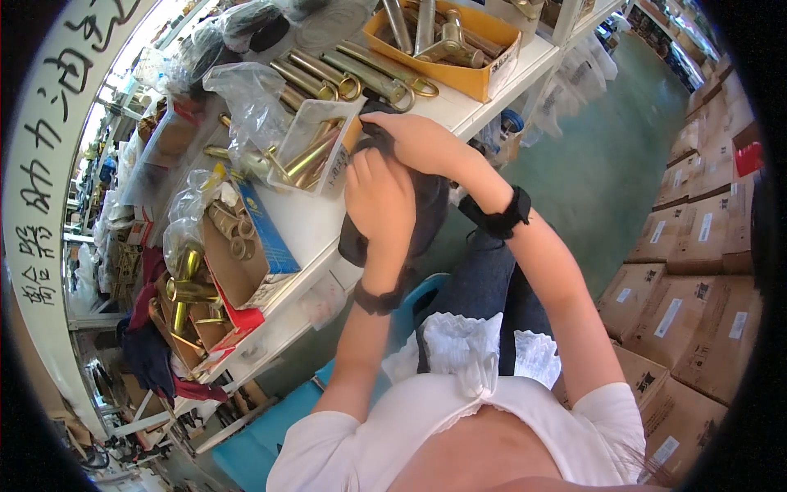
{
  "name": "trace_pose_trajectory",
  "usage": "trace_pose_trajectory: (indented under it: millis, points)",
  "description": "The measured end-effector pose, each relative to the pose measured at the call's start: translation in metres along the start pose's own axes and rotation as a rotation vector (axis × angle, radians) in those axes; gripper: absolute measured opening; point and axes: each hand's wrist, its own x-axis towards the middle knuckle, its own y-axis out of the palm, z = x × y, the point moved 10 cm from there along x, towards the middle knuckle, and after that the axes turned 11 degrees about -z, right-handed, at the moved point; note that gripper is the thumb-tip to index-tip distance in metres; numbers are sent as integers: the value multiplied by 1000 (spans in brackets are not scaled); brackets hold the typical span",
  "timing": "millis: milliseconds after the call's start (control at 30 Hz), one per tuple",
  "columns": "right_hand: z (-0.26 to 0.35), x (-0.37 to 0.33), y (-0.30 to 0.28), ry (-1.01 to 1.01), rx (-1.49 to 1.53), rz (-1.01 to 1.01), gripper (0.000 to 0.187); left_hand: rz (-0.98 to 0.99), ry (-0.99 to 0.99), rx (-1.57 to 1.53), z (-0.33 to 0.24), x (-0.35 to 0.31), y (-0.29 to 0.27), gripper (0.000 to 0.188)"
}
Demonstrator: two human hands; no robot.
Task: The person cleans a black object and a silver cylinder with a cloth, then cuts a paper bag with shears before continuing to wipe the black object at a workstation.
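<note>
floor: smooth green floor (611,156) | furniture: long white table (311,225) with white legs, blue chair (270,435) below | right side: stacked brown cardboard boxes (697,271) along the aisle | light: bright daylight from the upper left

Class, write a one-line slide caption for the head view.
Both hands, left and right, grip a dark cloth beside a white table of brass fittings.

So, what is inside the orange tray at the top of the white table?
The orange tray holds several long metal rods and tubes, grey and brass-coloured, lying loosely together. Its front wall covers their lower parts, and the tray floor cannot be seen.
</note>
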Motion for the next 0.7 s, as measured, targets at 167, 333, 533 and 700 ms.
trace_pose_trajectory:
  millis: [167, 333, 533, 700]
  points:
    - [3, 27, 22, 49, -68, 29, 45, -77, 31, 0, 5, -7, -9, 29]
    - [-8, 21, 21, 91, 58, -11, 42, -86, 86, 27, 2, -8, -12, 31]
    - [23, -37, -9, 34, 8, -186, 36, -46, 189, -76, 9, -39, -29, 37]
    - [14, -32, -8, 10, 103, -183, 36, -70, 206, -14, 7, -38, -30, 39]
